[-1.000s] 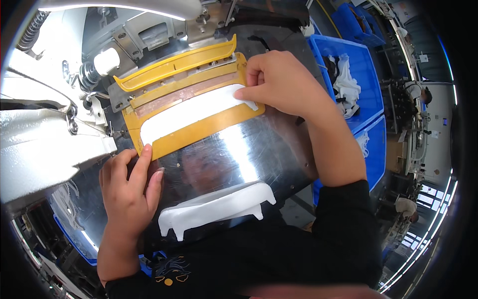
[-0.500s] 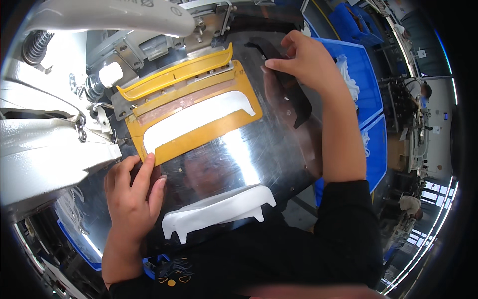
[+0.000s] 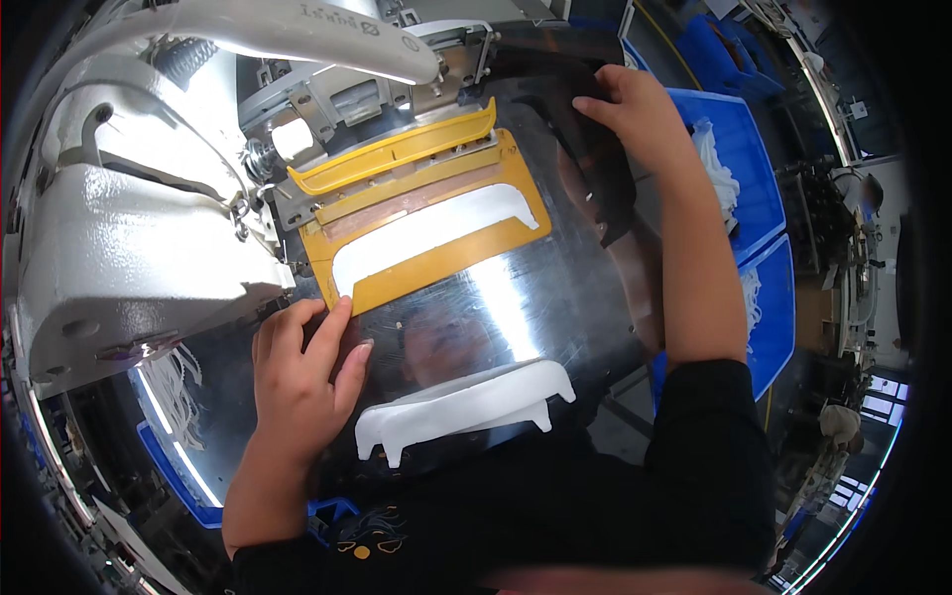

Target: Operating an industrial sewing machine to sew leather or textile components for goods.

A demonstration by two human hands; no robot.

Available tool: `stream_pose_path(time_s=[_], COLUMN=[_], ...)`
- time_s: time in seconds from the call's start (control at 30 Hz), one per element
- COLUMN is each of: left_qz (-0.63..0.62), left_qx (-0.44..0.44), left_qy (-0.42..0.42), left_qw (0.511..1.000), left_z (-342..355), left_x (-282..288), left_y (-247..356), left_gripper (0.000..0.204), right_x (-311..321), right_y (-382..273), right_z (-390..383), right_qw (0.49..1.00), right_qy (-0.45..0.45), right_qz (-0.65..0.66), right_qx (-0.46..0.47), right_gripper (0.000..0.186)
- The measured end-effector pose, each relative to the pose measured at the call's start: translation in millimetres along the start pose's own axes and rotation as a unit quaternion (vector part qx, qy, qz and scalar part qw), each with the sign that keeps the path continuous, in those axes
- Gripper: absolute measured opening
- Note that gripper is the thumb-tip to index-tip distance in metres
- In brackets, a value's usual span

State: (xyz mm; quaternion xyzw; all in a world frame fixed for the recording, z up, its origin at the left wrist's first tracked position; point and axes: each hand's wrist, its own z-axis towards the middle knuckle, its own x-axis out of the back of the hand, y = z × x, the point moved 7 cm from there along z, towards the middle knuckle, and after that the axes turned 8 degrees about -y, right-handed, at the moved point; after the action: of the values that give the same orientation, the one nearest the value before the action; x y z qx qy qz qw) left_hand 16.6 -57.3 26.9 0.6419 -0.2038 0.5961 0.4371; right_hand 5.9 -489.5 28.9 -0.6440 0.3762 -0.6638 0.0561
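Observation:
My left hand [image 3: 307, 372] rests at the near left corner of a yellow template frame [image 3: 446, 263], fingers stretched out, index fingertip on the corner beside a white curved strip [image 3: 436, 228]. That strip lies flat inside the frame and looks like fabric. A yellow raised bar [image 3: 397, 154] runs along the frame's far side. At the far right, my right hand [image 3: 645, 119] has its thumb and fingers curled at the edge of a dark, shiny plate [image 3: 595, 169]. The fingertips' contact is partly hidden. Stacked white curved pieces [image 3: 466, 407] lie on the near side of the metal table.
A white sewing-type machine [image 3: 149, 238] fills the left, its arm [image 3: 327, 40] reaching across the top. Blue bins [image 3: 764, 188] with white pieces stand on the right. White strips [image 3: 174, 397] lie at the lower left. Other people are far off on the right.
The whole view has shifted, so most things sit further right. My right hand has drawn a little to the right, and the dark plate looks wider beneath it. My left hand stays at the frame's corner.

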Motion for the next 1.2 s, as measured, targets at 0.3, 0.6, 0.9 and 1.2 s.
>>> stream_pose_path(time_s=[0.3, 0.6, 0.9, 1.2], left_qz=[-0.004, -0.024, -0.037, -0.015], left_qx=[-0.002, -0.022, -0.018, -0.015], left_qy=[-0.006, 0.036, 0.076, 0.045], left_qw=[1.000, 0.999, 0.996, 0.999], left_z=[1.1, -3.0, -4.1, 4.8], left_x=[-2.5, -2.1, -2.9, -5.3], left_y=[-0.2, -7.8, -13.4, -6.0], left_gripper=[0.047, 0.040, 0.033, 0.044], right_x=[-10.9, -125.4, -144.7, -144.2], right_y=[-104.5, -179.8, -177.3, -185.9], right_z=[-49.3, -54.5, -44.6, -46.8], right_qw=[0.923, 0.898, 0.912, 0.909], right_qy=[-0.187, -0.303, -0.288, -0.289], right_qz=[0.217, 0.025, -0.048, -0.085], right_qx=[0.256, 0.319, 0.286, 0.289], right_gripper=[0.018, 0.023, 0.028, 0.034])
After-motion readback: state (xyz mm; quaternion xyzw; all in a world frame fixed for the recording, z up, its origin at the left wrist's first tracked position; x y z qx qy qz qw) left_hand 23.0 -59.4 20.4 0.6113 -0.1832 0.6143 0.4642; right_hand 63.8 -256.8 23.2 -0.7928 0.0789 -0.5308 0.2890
